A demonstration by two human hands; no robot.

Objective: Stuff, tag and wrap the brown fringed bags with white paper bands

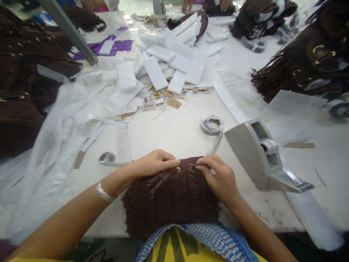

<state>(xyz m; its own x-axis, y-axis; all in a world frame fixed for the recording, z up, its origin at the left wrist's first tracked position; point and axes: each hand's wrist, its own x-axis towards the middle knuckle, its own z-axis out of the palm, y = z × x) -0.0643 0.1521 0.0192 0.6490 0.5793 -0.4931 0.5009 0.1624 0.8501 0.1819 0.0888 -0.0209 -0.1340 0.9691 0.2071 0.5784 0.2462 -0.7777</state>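
Note:
A dark brown fringed bag (pixel 170 203) lies at the near edge of the table, against my body. Gold eyelets show along its top. My left hand (pixel 159 163) grips the bag's top edge, thumb on the front and fingers behind. On the other side, my right hand (pixel 218 174) pinches the bag's drawstring cord (pixel 194 165) close to an eyelet. A wrapped strap coil (pixel 212 125) sits just behind the bag, its tail running toward my right hand. Another small wrapped coil (pixel 107 157) lies to the left, partly joined to a strip that goes behind my left arm.
To the right stands a grey tape dispenser (pixel 253 156). White foam pads (pixel 174 62) and cardboard tags (pixel 173 101) are heaped at the back. Brown fringed bags are piled left (pixel 24 72) and right (pixel 308 54). A metal pole (pixel 71 32) rises at left. Other people's hands (pixel 188 4) show far off.

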